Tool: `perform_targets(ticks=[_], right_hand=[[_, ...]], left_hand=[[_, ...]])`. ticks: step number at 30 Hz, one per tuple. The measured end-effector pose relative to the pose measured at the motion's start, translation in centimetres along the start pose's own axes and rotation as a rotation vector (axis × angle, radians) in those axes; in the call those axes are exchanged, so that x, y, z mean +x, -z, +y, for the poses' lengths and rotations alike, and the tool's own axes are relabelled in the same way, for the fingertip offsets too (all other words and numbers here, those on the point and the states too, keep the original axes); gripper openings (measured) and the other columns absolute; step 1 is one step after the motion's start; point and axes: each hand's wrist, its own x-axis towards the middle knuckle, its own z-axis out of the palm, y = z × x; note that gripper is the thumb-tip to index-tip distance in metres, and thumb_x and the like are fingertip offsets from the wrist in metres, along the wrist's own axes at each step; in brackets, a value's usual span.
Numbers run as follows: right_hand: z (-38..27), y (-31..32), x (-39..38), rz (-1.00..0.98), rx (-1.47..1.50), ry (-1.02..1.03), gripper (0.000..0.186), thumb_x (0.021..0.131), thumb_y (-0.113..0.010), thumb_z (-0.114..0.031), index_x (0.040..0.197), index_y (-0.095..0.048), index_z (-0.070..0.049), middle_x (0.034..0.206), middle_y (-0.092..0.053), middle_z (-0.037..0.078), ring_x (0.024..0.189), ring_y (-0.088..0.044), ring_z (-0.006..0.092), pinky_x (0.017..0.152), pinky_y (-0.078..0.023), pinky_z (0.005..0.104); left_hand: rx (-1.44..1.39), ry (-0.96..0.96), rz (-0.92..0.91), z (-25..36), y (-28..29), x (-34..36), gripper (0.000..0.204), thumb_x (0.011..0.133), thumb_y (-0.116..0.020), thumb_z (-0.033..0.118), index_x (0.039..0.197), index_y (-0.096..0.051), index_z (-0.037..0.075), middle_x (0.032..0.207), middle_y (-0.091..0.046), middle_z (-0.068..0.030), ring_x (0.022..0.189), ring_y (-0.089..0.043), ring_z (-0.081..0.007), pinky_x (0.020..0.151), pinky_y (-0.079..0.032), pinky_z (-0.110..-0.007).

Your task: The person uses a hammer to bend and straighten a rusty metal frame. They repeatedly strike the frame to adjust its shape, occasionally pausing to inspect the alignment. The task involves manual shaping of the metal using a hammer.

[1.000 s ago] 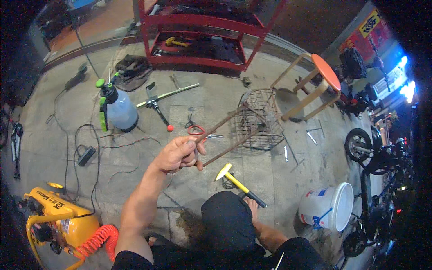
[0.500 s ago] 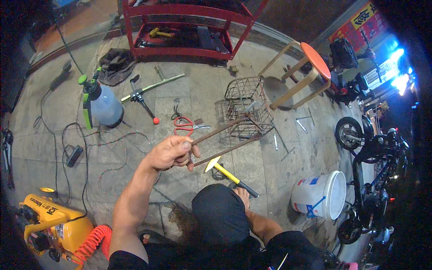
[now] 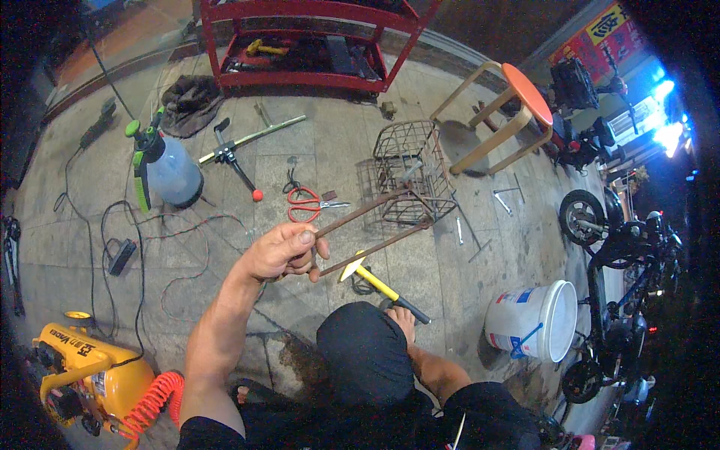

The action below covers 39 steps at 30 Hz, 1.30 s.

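Note:
My left hand [image 3: 281,253] is closed around the near end of a rusty bracket of two long rods [image 3: 367,210]. The bracket's far end overlaps a rusty wire basket [image 3: 411,161] on the floor, and I cannot tell whether the two are joined. Low in the view, beside my dark-clad knee [image 3: 364,352], my right hand [image 3: 403,324] has its fingers stretched out close to the black grip of a yellow hammer [image 3: 382,289]. That hammer lies on the floor just below the bracket. Red-handled scissors [image 3: 304,204] lie beyond my left hand.
Around me stand a spray bottle [image 3: 171,171], a yellow air compressor [image 3: 105,386] with a red coiled hose [image 3: 160,401], a white bucket [image 3: 525,319], an orange-topped stool [image 3: 526,91] and a red tool cart [image 3: 300,86]. Cables [image 3: 199,225] trail at left; wrenches [image 3: 502,201] lie at right.
The whole view has shifted slightly, so everything sits a little higher in it. Both hands keep the same pose, and the bracket stays in my left hand.

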Motion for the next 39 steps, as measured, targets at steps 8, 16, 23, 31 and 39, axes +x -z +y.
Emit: perform_targets(ticks=[8,16,23,31,39], right_hand=[[0.0,0.2,0.2,-0.052,0.035,-0.035,0.040,0.087,-0.053,-0.039,0.117,-0.059,-0.014,0.119,-0.053,0.011,0.116,-0.045,0.0326,0.099,-0.033,0.0460],[0.0,0.0,0.1,-0.007,0.065,-0.029,0.038,0.086,-0.055,-0.039,0.113,-0.060,-0.012,0.118,-0.054,0.011,0.114,-0.047,0.0323,0.097,-0.035,0.0461],[0.2,0.1,0.2,-0.048,0.065,-0.047,0.037,0.084,-0.060,-0.036,0.112,-0.061,-0.012,0.116,-0.055,0.011,0.112,-0.048,0.0326,0.095,-0.037,0.0463],[0.2,0.3,0.2,-0.016,0.101,-0.017,0.037,0.083,-0.061,-0.035,0.113,-0.061,-0.013,0.115,-0.055,0.011,0.112,-0.047,0.0329,0.096,-0.036,0.0466],[0.1,0.4,0.3,-0.081,0.096,-0.058,0.036,0.084,-0.059,-0.035,0.113,-0.061,-0.014,0.115,-0.054,0.010,0.114,-0.046,0.0318,0.096,-0.036,0.0461]], left_hand=[[0.028,-0.014,-0.002,-0.2,-0.1,0.2,0.042,0.101,-0.045,0.038,0.100,-0.059,-0.001,0.051,-0.033,0.0043,0.044,-0.037,-0.0080,0.060,-0.049,-0.032],[0.462,-0.157,0.220,-0.2,-1.8,0.3,0.032,0.098,-0.054,0.031,0.099,-0.064,0.000,0.064,-0.055,-0.0029,0.055,-0.050,-0.0116,0.058,-0.045,-0.029],[1.203,-0.580,0.388,-0.7,-3.7,1.6,0.016,0.087,-0.065,0.016,0.092,-0.062,0.001,0.071,-0.060,-0.0101,0.061,-0.059,-0.0294,0.059,-0.046,-0.037],[1.454,-0.784,0.410,-3.3,-3.7,2.0,0.020,0.077,-0.071,0.014,0.086,-0.057,0.004,0.064,-0.053,-0.0071,0.055,-0.053,-0.0264,0.057,-0.041,-0.037],[1.406,-0.806,0.394,-4.5,-4.0,2.2,0.019,0.079,-0.071,0.014,0.086,-0.056,0.004,0.062,-0.052,-0.0064,0.054,-0.052,-0.0263,0.056,-0.040,-0.037]])
